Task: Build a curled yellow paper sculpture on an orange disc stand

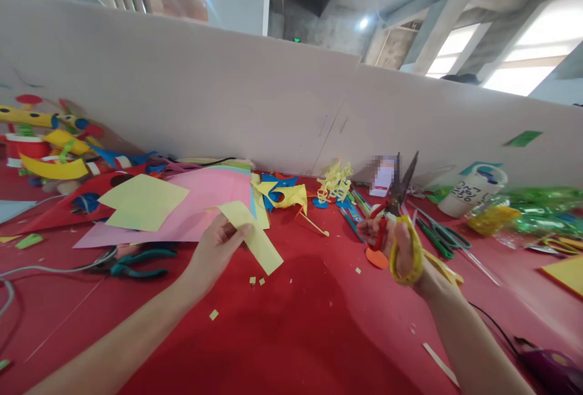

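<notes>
My left hand pinches a pale yellow paper strip and holds it just above the red table. My right hand is closed through the yellow handles of a pair of scissors, whose dark blades point up and stand open, a hand's width to the right of the strip. Small yellow paper scraps lie on the cloth beneath the strip.
Pink paper and yellow paper lie at left over teal pliers. Cut paper shapes, green scissors, a white bottle and green plastic lie along a white partition wall. A purple tool sits at bottom right.
</notes>
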Tool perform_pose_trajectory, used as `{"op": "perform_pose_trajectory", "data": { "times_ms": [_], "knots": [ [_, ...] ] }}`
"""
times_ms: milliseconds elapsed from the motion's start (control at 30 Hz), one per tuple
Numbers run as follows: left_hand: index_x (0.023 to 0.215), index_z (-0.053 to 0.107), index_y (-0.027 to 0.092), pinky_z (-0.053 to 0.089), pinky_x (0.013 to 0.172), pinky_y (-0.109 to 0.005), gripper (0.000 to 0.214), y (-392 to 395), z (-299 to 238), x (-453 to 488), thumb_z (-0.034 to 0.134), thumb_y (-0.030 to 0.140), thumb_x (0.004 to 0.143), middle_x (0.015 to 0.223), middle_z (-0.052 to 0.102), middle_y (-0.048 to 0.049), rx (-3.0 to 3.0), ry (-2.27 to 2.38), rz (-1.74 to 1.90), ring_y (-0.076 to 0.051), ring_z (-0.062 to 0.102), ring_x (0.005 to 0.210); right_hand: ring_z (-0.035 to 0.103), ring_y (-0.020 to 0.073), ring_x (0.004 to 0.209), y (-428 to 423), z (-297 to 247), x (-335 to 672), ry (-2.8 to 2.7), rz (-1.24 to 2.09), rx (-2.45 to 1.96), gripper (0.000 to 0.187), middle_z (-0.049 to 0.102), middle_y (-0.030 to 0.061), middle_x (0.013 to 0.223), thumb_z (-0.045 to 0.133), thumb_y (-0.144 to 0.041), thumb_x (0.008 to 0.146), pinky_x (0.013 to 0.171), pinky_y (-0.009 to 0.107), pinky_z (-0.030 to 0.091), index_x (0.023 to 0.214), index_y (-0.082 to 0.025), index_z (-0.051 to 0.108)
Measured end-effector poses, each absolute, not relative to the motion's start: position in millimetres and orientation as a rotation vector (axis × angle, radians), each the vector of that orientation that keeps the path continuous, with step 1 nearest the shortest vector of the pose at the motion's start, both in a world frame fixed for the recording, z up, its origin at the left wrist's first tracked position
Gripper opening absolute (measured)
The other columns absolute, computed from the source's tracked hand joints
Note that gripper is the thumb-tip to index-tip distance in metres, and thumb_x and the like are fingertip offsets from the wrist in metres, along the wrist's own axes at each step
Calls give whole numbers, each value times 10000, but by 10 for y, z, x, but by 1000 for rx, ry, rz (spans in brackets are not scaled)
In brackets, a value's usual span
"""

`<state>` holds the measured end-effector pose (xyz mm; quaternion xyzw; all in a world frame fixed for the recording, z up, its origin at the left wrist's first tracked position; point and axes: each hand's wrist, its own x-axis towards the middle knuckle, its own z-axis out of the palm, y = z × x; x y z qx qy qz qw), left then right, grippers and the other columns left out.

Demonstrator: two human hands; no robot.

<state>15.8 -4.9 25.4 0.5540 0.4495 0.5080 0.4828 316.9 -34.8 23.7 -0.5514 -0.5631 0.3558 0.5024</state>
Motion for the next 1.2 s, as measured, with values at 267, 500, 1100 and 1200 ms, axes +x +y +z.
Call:
{"op": "perform_pose_trajectory", "data": {
  "times_ms": [267, 500, 1100, 1200],
  "knots": [
    [907, 518, 179, 491, 577, -268, 227, -29, 272, 118, 604, 316, 747, 728, 643, 4, 1339, 1034, 1285, -143, 596, 626, 393, 97, 452, -711, 178, 2457, -1481, 1483, -1318, 605, 401, -33, 549, 246, -768, 731, 458, 249, 385, 658, -191, 409],
    [864, 516, 191, 487, 575, -246, 189, 2, 291, 67, 619, 303, 753, 659, 622, 38, 1313, 1055, 1384, -122, 584, 573, 386, 99, 505, -861, 188, 2334, -2053, 1362, -1473, 573, 410, -29, 545, 179, -675, 827, 499, 228, 326, 626, -184, 397],
    [923, 528, 200, 499, 656, -264, 183, -31, 254, 119, 588, 298, 781, 793, 662, 4, 1420, 1025, 1371, -155, 628, 718, 316, 93, 518, -883, 257, 2263, -2132, 1304, -1458, 626, 365, -28, 571, 116, -707, 805, 497, 228, 277, 610, -178, 389],
    [929, 523, 197, 502, 657, -273, 197, -34, 258, 120, 587, 305, 776, 800, 664, -4, 1430, 1034, 1378, -161, 627, 715, 308, 88, 507, -889, 252, 2261, -2133, 1307, -1457, 614, 357, -35, 564, 131, -697, 812, 486, 224, 271, 609, -177, 386]
  ]
}}
